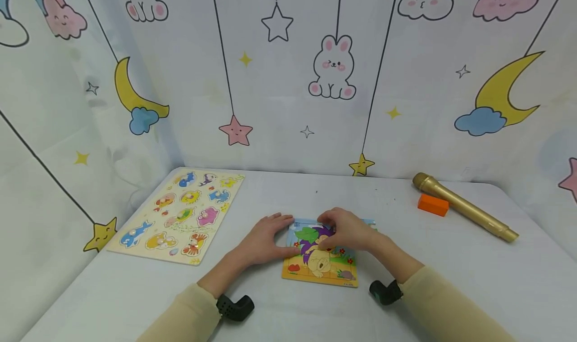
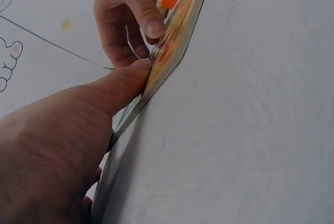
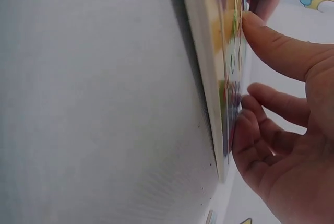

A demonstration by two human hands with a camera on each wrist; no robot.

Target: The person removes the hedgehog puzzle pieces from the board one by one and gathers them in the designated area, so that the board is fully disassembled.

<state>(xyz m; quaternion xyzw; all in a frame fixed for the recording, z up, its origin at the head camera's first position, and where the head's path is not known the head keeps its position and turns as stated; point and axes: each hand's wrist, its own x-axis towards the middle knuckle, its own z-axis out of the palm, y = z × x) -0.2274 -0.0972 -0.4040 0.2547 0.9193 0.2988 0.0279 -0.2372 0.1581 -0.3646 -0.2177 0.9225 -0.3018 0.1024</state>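
A small picture puzzle board (image 1: 320, 277) with a purple-and-cream cartoon hedgehog lies flat on the table. My left hand (image 1: 266, 242) is at its left side, thumb over the edge and fingers stretched toward the upper left corner. In the left wrist view the left thumb (image 2: 122, 85) rests on the board's face. From the right, my right hand (image 1: 349, 232) reaches over the board's upper part. The right wrist view shows its thumb (image 3: 276, 49) and bent fingers touching the surface, spread apart. I see no loose piece between them, though the fingers hide part of the picture.
A larger board with sea-animal pieces (image 1: 180, 217) lies at the left. An orange block (image 1: 433, 205) and a gold microphone (image 1: 469, 209) lie at the back right. Behind the white table (image 1: 288, 312) hangs a printed cloth (image 1: 279, 81). Each wrist carries a black device (image 1: 236, 308).
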